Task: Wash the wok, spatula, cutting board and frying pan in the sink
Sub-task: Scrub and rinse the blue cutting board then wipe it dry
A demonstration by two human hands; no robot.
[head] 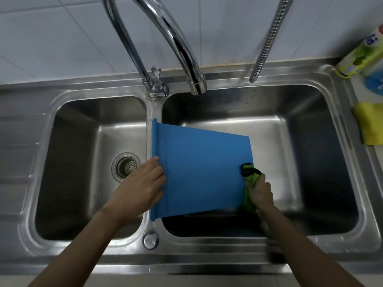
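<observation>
Two bare hands work a blue cutting board (pixel 203 170) over the right basin of a steel double sink (pixel 310 243). Nearest the camera, the left hand (pixel 141 185) lies with fingers straight on the board's lipped left edge, steadying it on the divider between the basins. The right hand (pixel 260 192) is curled round a green and black scrubbing cloth (pixel 249 172), pressed to the board's right edge. The board slopes down into the basin, its long axis seemingly running left to right, the lip toward the left basin. Judged from this, scrubbing is under way and rinsing remains: no water runs from the tap (pixel 196 85) beyond. No wok, spatula or frying pan is visible, so their state cannot be told.
</observation>
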